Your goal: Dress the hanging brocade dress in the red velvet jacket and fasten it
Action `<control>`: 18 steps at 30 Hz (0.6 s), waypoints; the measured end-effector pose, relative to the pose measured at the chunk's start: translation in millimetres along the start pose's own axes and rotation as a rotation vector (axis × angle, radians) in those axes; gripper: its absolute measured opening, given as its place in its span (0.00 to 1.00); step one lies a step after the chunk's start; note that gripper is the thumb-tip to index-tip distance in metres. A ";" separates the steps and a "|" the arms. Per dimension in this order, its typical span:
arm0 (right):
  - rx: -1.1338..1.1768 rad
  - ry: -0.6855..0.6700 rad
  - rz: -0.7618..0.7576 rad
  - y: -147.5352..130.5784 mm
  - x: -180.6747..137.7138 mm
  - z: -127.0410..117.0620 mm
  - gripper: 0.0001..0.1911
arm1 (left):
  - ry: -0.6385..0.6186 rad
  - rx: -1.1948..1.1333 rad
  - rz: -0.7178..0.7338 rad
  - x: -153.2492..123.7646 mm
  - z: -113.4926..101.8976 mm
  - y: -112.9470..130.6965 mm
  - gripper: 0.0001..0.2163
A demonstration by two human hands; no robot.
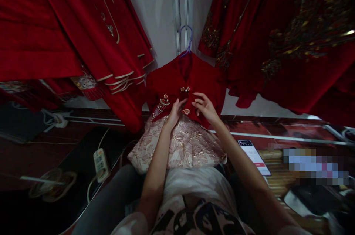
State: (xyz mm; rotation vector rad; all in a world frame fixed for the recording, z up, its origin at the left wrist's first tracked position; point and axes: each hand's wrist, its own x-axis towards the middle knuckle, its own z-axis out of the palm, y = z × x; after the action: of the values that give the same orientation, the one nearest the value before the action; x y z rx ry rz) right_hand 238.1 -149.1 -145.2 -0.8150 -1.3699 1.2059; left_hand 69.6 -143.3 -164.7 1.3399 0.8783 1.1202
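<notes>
A short red jacket [166, 76] with jewelled clasps hangs in front of me on a purple hanger [189, 39]. Below it spreads a pale pink and gold brocade skirt [180, 146]. My left hand [175, 113] rests at the jacket's front opening, fingers stretched out and apart, between the upper clasp [185, 89] and the lower clasp [186, 111]. Across the opening, my right hand [204, 108] has its fingers spread and slightly curled against the red cloth. A beaded tassel ornament [161, 107] hangs on the jacket's left side.
Red embroidered garments [91, 35] hang at left, and more red garments [291, 43] at right. A power strip [101, 164] and a plastic cup [52, 185] lie on a dark surface at left. A phone [253, 157] lies on a slatted bamboo surface [277, 190] at right.
</notes>
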 end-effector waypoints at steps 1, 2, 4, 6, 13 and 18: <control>0.019 -0.044 0.008 -3.2 -1.8 2.2 0.29 | -0.027 -0.005 -0.007 -3.8 -3.1 0.4 0.30; 0.032 -0.093 0.019 -5.2 -3.6 4.6 0.30 | -0.031 0.004 -0.006 -6.8 -7.1 0.5 0.28; 0.036 -0.180 0.029 -6.4 -6.8 8.9 0.31 | -0.010 0.065 0.014 -9.8 -17.4 -0.7 0.22; 0.019 -0.224 0.016 -5.2 -8.9 11.7 0.31 | 0.023 0.117 0.030 -9.1 -28.2 -3.8 0.19; -0.165 -0.157 -0.027 0.2 -11.8 22.0 0.20 | 0.295 0.028 -0.023 -4.5 -41.2 -7.3 0.19; -0.233 -0.076 -0.037 7.6 -12.4 30.3 0.27 | 0.074 0.079 -0.059 -18.7 -34.7 11.8 0.17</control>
State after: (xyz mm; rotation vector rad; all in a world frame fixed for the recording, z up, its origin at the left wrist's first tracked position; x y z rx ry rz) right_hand 209.7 -165.4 -152.8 -0.9088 -1.6017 1.0709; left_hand 30.0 -152.5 -158.0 1.3351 1.0186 1.1049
